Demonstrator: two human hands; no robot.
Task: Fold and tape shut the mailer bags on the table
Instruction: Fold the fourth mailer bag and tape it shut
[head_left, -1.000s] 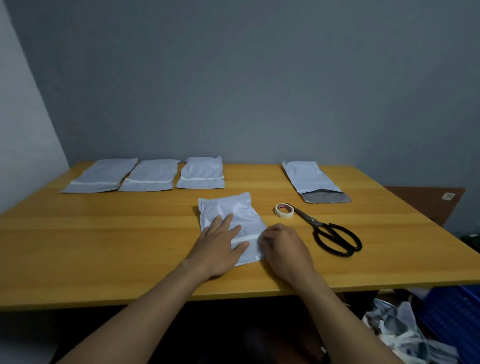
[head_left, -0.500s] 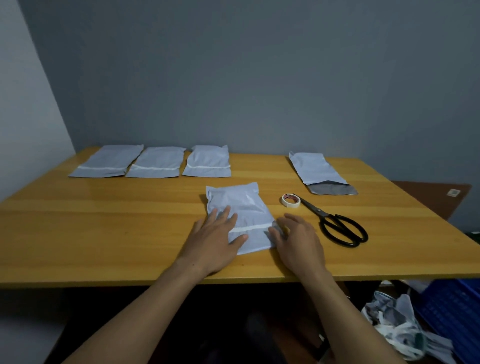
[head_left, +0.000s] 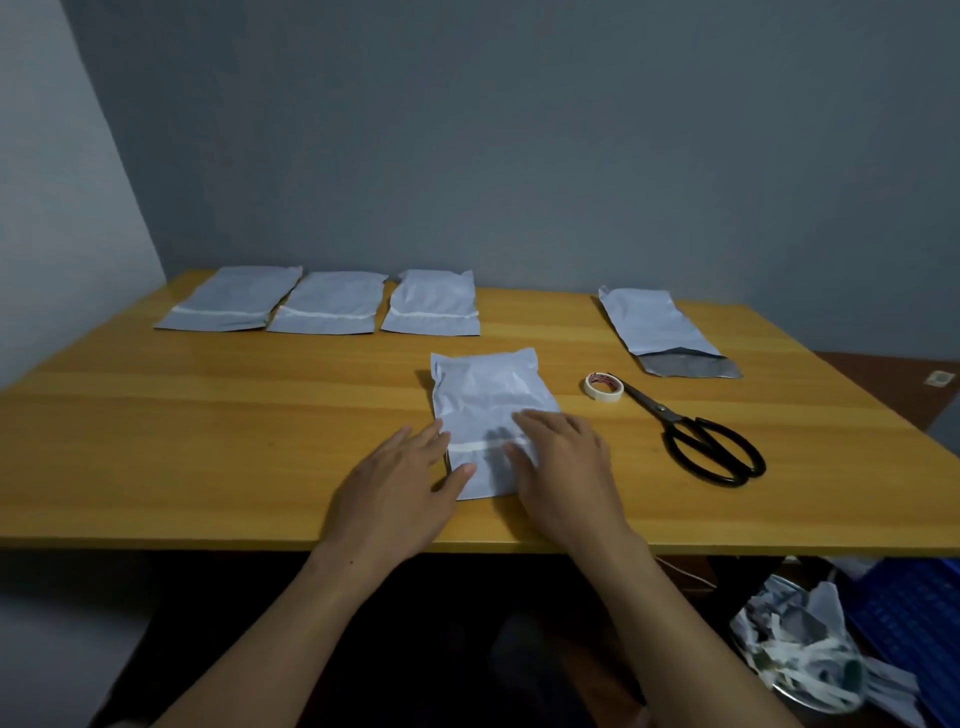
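A grey folded mailer bag (head_left: 485, 395) with a strip of white tape across its flap lies in the middle of the wooden table (head_left: 208, 441). My left hand (head_left: 400, 483) lies flat at the bag's left edge, fingers straight, thumb on its lower corner. My right hand (head_left: 563, 467) rests flat over the bag's lower right part, fingers spread on the tape. Three taped bags (head_left: 332, 312) sit in a row at the back left. One unfolded bag (head_left: 660, 327) with its dark flap open lies at the back right.
A roll of tape (head_left: 602, 387) and black scissors (head_left: 696, 436) lie right of the middle bag. A bin of paper scraps (head_left: 800, 654) and a blue crate (head_left: 919, 623) stand on the floor at the lower right. A grey wall runs behind the table.
My right hand has slid left onto the bag's taped flap and flattened out. My left hand has shifted slightly left to the bag's edge. The view has tilted down a little.
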